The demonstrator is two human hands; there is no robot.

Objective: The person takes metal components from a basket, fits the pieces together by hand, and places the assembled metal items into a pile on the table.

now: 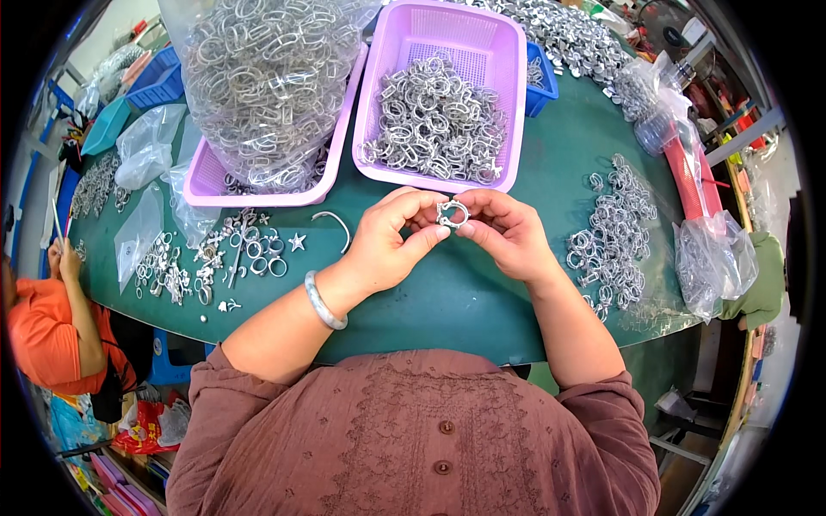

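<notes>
My left hand [389,239] and my right hand [509,234] meet just in front of a lilac basket [520,95]. Between their fingertips is a small silver-grey metal ring [442,211], pinched from both sides, with knobby bits on its left side. The basket holds a heap of similar-looking metal rings [434,125]. To the right of my right hand lies a loose pile of grey rings [613,241] on the green table [413,310]. Left of my left wrist are a curved metal strip [345,230], a star-shaped piece [297,242] and several ring bands [258,249].
A large clear bag of metal rings [262,95] stands in a second lilac basket [258,199]. Blue bins [159,79], plastic bags [148,146] and more metal pieces [568,43] surround the table. A person in orange [56,331] sits at the left; another in green [761,279] is at the right.
</notes>
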